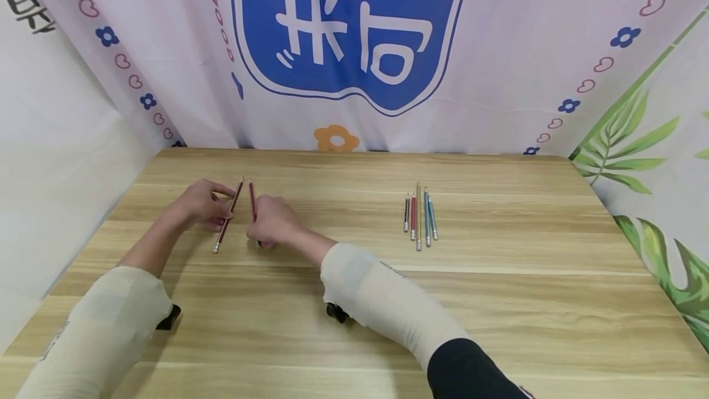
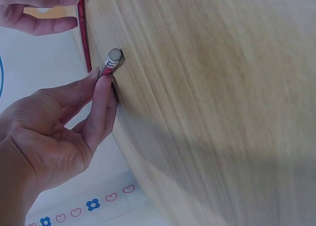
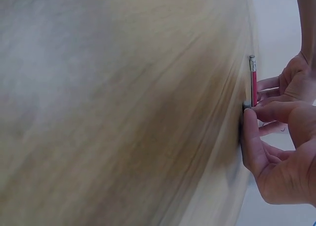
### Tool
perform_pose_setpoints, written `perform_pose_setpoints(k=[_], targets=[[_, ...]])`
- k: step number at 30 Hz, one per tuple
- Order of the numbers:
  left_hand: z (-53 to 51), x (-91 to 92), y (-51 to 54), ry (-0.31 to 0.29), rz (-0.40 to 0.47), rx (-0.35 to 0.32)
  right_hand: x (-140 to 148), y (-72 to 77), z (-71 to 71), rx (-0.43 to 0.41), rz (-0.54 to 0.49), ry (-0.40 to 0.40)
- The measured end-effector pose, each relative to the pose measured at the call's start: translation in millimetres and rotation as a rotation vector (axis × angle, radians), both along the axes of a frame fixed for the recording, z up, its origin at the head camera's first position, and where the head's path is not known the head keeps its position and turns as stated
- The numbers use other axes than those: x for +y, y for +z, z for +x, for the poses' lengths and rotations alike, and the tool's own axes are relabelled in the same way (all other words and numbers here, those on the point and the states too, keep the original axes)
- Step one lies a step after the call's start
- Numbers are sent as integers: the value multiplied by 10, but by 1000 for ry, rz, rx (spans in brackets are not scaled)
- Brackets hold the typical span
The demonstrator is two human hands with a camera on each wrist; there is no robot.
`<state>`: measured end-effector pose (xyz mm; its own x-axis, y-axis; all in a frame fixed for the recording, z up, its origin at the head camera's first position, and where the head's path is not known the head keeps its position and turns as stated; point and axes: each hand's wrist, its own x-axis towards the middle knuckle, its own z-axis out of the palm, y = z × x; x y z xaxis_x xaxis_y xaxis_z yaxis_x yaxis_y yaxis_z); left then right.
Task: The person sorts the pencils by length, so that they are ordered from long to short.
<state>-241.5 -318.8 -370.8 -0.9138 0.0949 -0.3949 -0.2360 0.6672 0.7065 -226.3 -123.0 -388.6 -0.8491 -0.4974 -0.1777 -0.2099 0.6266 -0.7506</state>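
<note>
1 red pencil (image 1: 224, 229) is pinched in left hand (image 1: 204, 202).

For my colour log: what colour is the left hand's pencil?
The pencil in the left hand is dark red; the head view shows it best.

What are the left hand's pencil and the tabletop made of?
Pencil: likely painted wood, from its smooth-looking red coat; ferrule probably metal, silvery and banded. Tabletop: wood or wood-look laminate, satin; grain streaks show, core can't be judged.
</note>
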Motion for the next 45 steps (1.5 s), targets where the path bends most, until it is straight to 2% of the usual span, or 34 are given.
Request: perform_pose_setpoints(k=[5,11,15,22,32,45], targets=[[-2,-5,-2,-1,-4,0,18,-1,-19,16,-14,-1],[1,-10,-9,-2,5,3,36,-58,-91,2,-71,43],[10,-5,-6,-4,11,8,33,-70,-109,-60,-135,37],[14,2,5,-6,1,13,33,-74,-114,-173,-266,-26],[-1,-15,-25,-11,0,16,41,-95,-99,-306,-386,-39],[11,-10,-7,-12,4,16,-36,-131,-62,-286,-420,-49]])
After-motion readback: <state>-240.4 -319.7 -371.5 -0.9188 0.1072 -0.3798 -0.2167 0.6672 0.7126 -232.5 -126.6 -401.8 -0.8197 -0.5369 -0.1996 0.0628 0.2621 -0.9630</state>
